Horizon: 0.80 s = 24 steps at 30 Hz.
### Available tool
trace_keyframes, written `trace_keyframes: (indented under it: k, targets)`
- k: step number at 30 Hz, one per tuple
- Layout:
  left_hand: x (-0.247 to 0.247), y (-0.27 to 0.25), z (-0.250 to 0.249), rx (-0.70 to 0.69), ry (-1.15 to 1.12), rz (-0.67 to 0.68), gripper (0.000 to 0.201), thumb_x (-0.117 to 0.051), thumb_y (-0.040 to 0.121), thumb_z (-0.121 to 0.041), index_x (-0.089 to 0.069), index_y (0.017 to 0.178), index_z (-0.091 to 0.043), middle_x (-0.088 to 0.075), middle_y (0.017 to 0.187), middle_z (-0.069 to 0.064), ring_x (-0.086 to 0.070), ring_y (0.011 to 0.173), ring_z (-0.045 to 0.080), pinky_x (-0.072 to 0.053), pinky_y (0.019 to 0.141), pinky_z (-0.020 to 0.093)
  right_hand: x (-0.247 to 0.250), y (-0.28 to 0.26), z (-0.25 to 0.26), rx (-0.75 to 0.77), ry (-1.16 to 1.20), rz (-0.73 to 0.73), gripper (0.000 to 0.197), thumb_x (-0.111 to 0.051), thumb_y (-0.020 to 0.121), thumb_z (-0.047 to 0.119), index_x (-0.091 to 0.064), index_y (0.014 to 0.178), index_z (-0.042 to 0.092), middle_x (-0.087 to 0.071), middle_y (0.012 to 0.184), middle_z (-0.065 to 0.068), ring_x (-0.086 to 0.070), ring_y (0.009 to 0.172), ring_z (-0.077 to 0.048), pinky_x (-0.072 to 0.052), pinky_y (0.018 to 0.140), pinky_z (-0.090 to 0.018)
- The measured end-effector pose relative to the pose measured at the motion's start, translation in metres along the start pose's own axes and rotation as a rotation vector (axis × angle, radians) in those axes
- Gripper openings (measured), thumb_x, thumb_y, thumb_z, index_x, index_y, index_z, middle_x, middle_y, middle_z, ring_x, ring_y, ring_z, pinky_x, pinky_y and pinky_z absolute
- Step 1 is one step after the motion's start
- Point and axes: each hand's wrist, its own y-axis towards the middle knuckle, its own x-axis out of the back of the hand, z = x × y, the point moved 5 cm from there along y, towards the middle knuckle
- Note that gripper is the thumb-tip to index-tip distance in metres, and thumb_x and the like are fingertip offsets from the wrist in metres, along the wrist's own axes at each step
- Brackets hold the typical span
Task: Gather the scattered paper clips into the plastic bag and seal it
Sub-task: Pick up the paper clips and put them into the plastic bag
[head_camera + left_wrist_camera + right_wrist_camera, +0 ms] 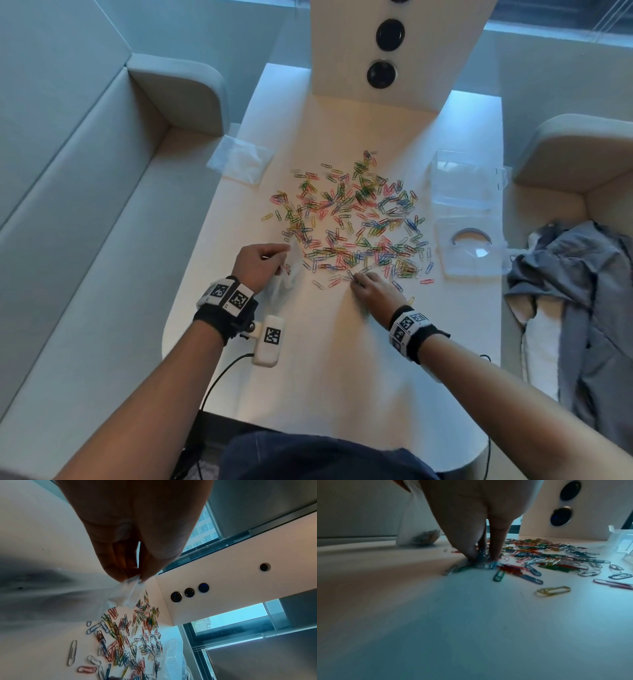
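left hand (258,262) pinches the plastic bag (287,274) rim, holding it upright beside the pile, likely to keep its mouth ready. right hand (371,289) fingers (471,550) pinch paper clips (352,219) at the near edge of the scatter on the worktop (325,359). few clips bagged.

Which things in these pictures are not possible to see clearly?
- Bag mouth: left hand covers the plastic bag top, head view.
- Clips in the bag: blurred, uncountable, right wrist view.
- Right hand grip: fingertips hide which paper clips are pinched.
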Motion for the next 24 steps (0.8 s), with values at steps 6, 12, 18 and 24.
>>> trace_keyframes:
  k: [6,12,18,24]
  targets:
    - [-0.022,0.003,-0.006,-0.017,0.046,0.058,0.018,-0.066,0.087,-0.012,-0.076,0.101,-0.019,-0.075,0.088,0.003,-0.07,0.075,0.026,-0.058,0.087,0.045,0.016,0.01,-0.028,-0.317,0.324,-0.039,0.023,-0.06,0.09,0.001,-0.073,0.108,0.009,-0.069,0.107,-0.007,-0.066,0.096,-0.022,-0.054,0.091,-0.033]
    - [-0.042,0.001,-0.01,0.015,0.034,0.09,0.02,-0.066,0.087,-0.01,-0.075,0.105,-0.012,-0.075,0.093,0.009,-0.071,0.084,0.03,-0.06,0.082,0.04,0.044,-0.008,-0.049,-0.84,1.42,-0.372,0.021,-0.075,0.081,0.002,-0.075,0.102,0.002,-0.074,0.098,-0.013,-0.072,0.086,-0.022,-0.058,0.086,-0.031]
    - [-0.064,-0.001,-0.013,-0.009,0.04,0.12,0.021,-0.065,0.088,-0.008,-0.073,0.108,-0.006,-0.074,0.097,0.014,-0.07,0.081,0.025,-0.06,0.076,0.033,0.065,0.004,0.002,-0.696,2.186,-0.298,0.027,-0.052,0.09,-0.014,-0.058,0.117,-0.016,-0.068,0.099,-0.019,-0.072,0.078,-0.018,-0.06,0.075,-0.024]
    - [-0.078,-0.009,-0.015,-0.037,0.026,0.134,0.02,-0.066,0.088,-0.01,-0.074,0.107,-0.008,-0.074,0.099,0.012,-0.072,0.087,0.025,-0.061,0.077,0.039,0.044,0.019,0.023,-0.882,2.151,-0.282,0.035,-0.045,0.088,-0.023,-0.054,0.121,-0.017,-0.059,0.114,-0.028,-0.065,0.09,-0.027,-0.06,0.07,-0.022]
